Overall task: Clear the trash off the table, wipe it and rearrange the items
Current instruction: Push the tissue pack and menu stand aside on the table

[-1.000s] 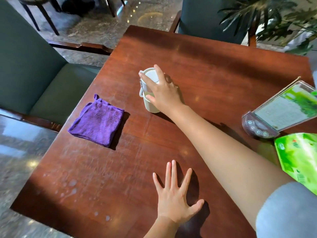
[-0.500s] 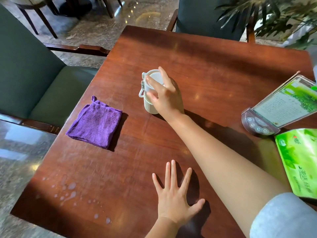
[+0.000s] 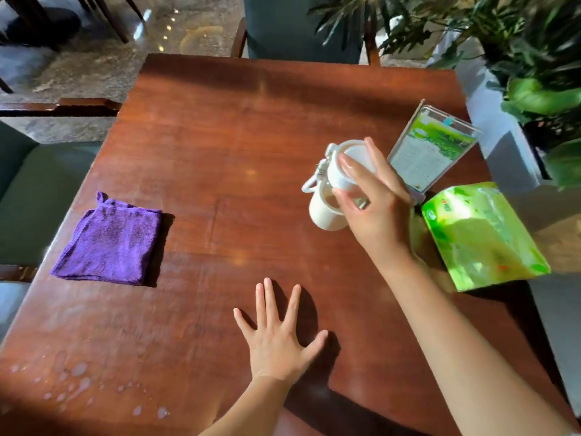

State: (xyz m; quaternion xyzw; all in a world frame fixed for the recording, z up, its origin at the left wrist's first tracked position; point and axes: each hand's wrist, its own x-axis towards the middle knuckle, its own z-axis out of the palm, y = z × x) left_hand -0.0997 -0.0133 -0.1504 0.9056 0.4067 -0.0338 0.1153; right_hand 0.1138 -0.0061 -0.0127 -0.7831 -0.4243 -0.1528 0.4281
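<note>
My right hand (image 3: pixel 375 202) grips a white lidded jar (image 3: pixel 327 202) with a clasp, tilted, at the right side of the wooden table (image 3: pixel 226 130). Whether the jar touches the tabletop I cannot tell. My left hand (image 3: pixel 276 335) lies flat on the table near the front edge, fingers spread. A folded purple cloth (image 3: pixel 110 240) lies at the table's left edge. Just right of the jar are an upright menu stand (image 3: pixel 434 149) and a green packet (image 3: pixel 481 234). Whitish drops (image 3: pixel 72 382) spot the front left corner.
A green upholstered chair (image 3: pixel 34 190) stands at the left and another (image 3: pixel 301 26) beyond the far edge. Potted plants (image 3: pixel 528 67) crowd the right side past the table's edge.
My right hand has carried the jar from the table's middle over to the right, next to the menu stand and packet. My left hand has stayed flat where it was.
</note>
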